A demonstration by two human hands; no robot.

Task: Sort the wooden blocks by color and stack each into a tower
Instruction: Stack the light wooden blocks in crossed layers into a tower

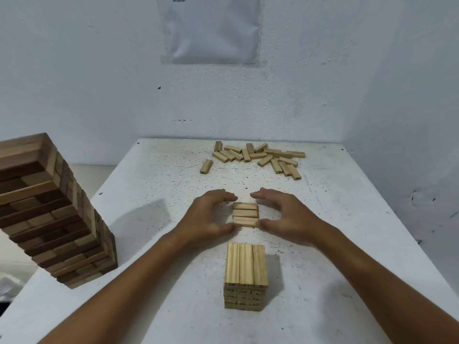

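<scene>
Three light wooden blocks (245,214) lie side by side as a flat row on the white table (154,184). My left hand (206,217) curls round the row's left ends and my right hand (285,217) round its right ends. Both thumbs are at the near block and the fingertips arch over the far one. Just nearer to me stands a short tower of light blocks (246,271), several layers high with three blocks on top. Several loose light blocks (260,157) lie scattered at the table's far side, with a single block (206,166) apart to their left.
A tall tower of mixed dark and light blocks (49,207) stands at the table's left edge. A white wall closes the back and right, with a plastic-covered sheet (211,33) taped on it. The table's right edge runs diagonally.
</scene>
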